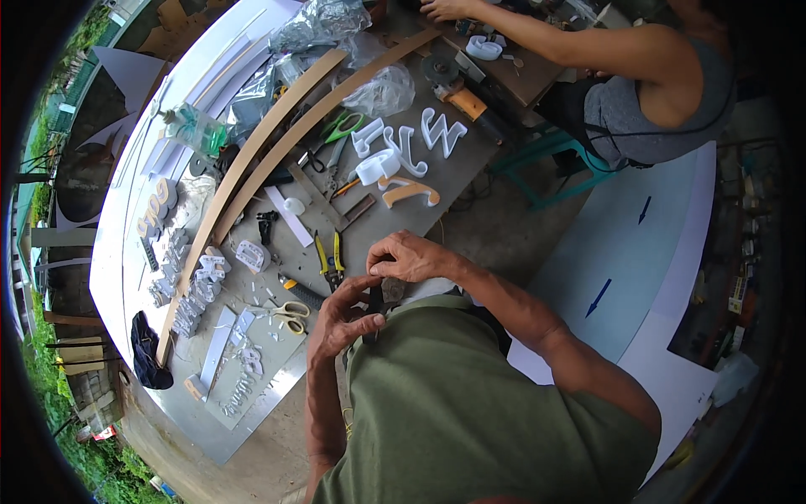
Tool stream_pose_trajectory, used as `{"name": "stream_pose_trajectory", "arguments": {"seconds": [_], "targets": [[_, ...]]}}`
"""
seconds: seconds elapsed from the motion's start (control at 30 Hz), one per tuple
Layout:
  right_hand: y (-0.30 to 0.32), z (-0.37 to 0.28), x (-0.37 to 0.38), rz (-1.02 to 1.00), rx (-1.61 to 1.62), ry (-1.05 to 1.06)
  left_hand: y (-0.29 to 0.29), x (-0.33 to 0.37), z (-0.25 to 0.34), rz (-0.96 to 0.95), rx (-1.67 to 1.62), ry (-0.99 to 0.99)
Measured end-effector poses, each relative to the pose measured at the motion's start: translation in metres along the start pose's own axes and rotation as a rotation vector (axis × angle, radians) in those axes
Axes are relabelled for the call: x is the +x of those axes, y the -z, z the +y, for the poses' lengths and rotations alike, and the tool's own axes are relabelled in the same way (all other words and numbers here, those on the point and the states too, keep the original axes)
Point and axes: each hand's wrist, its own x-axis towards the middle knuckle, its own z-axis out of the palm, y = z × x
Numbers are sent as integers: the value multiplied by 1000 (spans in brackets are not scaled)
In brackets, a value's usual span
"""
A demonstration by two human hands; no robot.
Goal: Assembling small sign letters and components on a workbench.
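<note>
Close against my shirt at the near table edge, my left hand [339,319] is curled around a dark, narrow object [375,298] that I cannot make out clearly. My right hand [408,256] is just above it, thumb and fingertips pinched together; what they hold, if anything, is too small to tell. Nearest to the hands on the table lie yellow-handled pliers [330,254], a utility knife [300,291] and cream-handled scissors [288,314]. A metal square [323,199] rests farther off, beside white channel letters [403,151] and an orange-faced curved piece [409,192].
Two long brown curved strips [252,143] cross the table. Around them are small grey letters [191,298], green-handled scissors [342,126], an angle grinder [460,94], plastic bags [384,86] and a clear bottle [193,128]. A co-worker [646,84] sits at the upper right on a teal stool [546,164].
</note>
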Motion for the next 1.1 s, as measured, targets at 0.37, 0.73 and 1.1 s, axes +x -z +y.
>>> {"name": "stream_pose_trajectory", "arguments": {"seconds": [0.37,0.73,1.1], "targets": [[108,46,-12,-55,172,-22,-34,98,45,-56,156,112],[135,66,-15,4,580,-188,-38,140,75,-84,328,96],[134,186,-21,810,694,-441,-27,153,77,-82,180,67]]}}
